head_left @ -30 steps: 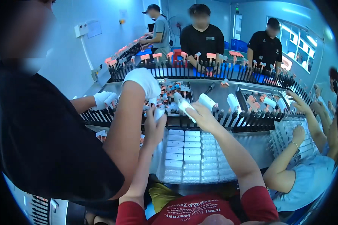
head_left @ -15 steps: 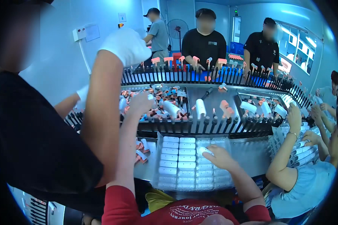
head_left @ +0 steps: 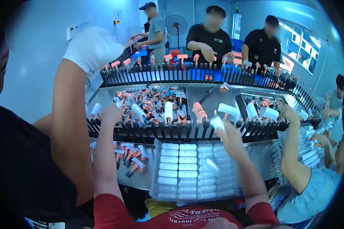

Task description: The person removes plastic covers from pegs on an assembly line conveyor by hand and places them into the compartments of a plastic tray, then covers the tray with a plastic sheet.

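Right hand (head_left: pixel 233 142) grips a white casing (head_left: pixel 217 123), clear blister tray (head_left: pixel 225 168) below-left of it; left hand (head_left: pixel 112 113) shows too small for me to tell its grip.

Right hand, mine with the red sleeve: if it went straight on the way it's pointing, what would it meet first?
Probably the black posts just up and left of the right hand, with the white piece it holds leading. Depth is unclear, so it might pass above them.
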`<state>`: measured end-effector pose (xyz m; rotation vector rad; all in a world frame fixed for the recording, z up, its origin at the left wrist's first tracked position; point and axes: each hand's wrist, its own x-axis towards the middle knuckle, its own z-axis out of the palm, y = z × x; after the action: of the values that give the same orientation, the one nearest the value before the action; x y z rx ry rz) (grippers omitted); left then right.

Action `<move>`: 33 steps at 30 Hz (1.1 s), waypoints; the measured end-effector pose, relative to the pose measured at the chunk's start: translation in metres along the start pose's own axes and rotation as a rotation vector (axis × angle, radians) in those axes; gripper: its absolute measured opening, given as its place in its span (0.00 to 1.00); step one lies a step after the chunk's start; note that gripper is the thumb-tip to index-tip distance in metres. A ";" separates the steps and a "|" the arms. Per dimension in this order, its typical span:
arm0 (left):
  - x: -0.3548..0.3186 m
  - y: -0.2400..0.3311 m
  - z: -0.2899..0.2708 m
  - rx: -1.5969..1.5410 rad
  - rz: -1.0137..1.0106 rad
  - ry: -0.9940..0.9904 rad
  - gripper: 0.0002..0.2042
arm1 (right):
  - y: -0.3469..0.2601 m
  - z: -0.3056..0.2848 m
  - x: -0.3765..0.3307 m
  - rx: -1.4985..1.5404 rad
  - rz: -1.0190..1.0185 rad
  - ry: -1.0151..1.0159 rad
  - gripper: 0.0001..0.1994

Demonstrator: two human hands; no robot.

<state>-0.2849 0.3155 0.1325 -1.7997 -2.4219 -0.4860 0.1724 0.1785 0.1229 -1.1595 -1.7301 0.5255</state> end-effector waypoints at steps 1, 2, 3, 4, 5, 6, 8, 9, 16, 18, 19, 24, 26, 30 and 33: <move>0.002 0.008 -0.004 -0.068 -0.006 -0.061 0.24 | -0.002 -0.001 0.022 -0.075 -0.031 0.006 0.15; 0.000 -0.001 -0.001 -0.073 -0.013 -0.060 0.24 | -0.006 0.003 0.041 -0.136 -0.068 0.003 0.16; 0.001 -0.012 0.005 -0.089 0.009 0.053 0.24 | -0.002 0.014 0.060 -0.153 -0.213 -0.014 0.17; 0.004 -0.021 0.009 -0.103 0.032 0.170 0.24 | 0.003 0.030 0.081 -0.169 -0.360 -0.028 0.17; 0.003 -0.033 0.012 -0.146 0.046 0.218 0.25 | -0.005 0.050 0.099 -0.207 -0.454 -0.082 0.16; 0.001 -0.041 0.009 -0.144 0.041 0.213 0.25 | -0.014 0.067 0.112 -0.245 -0.539 -0.143 0.16; -0.007 -0.050 0.002 -0.135 -0.030 0.207 0.28 | -0.021 0.085 0.141 -0.364 -0.323 -0.445 0.16; -0.013 -0.058 0.010 -0.061 0.020 0.516 0.30 | -0.021 0.089 0.154 -0.352 -0.341 -0.449 0.16; -0.147 -0.010 0.021 -0.821 0.040 0.578 0.25 | -0.028 0.134 0.157 -0.356 -0.272 -0.584 0.21; -0.185 0.009 0.021 -0.948 0.138 0.600 0.22 | -0.035 0.151 0.147 -0.291 -0.338 -0.566 0.22; -0.202 0.019 0.026 -0.962 0.192 0.594 0.21 | -0.031 0.155 0.149 -0.334 -0.335 -0.619 0.23; -0.270 0.057 0.056 -0.923 0.429 0.358 0.14 | -0.045 0.197 0.147 -0.665 -0.361 -0.395 0.22; -0.284 0.057 0.064 -0.862 0.486 0.240 0.11 | -0.057 0.231 0.135 -0.604 -0.334 -0.200 0.18; -0.291 0.068 0.075 -0.704 0.501 -0.025 0.11 | -0.075 0.231 0.112 -0.650 -0.280 -0.368 0.22; -0.291 0.060 0.087 -0.656 0.544 -0.081 0.16 | -0.050 0.199 0.064 -0.442 -0.513 -0.356 0.23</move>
<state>-0.1295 0.0900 -0.0116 -2.6360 -1.7808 -1.2482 -0.0318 0.2413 0.1003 -0.8847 -2.4378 0.0268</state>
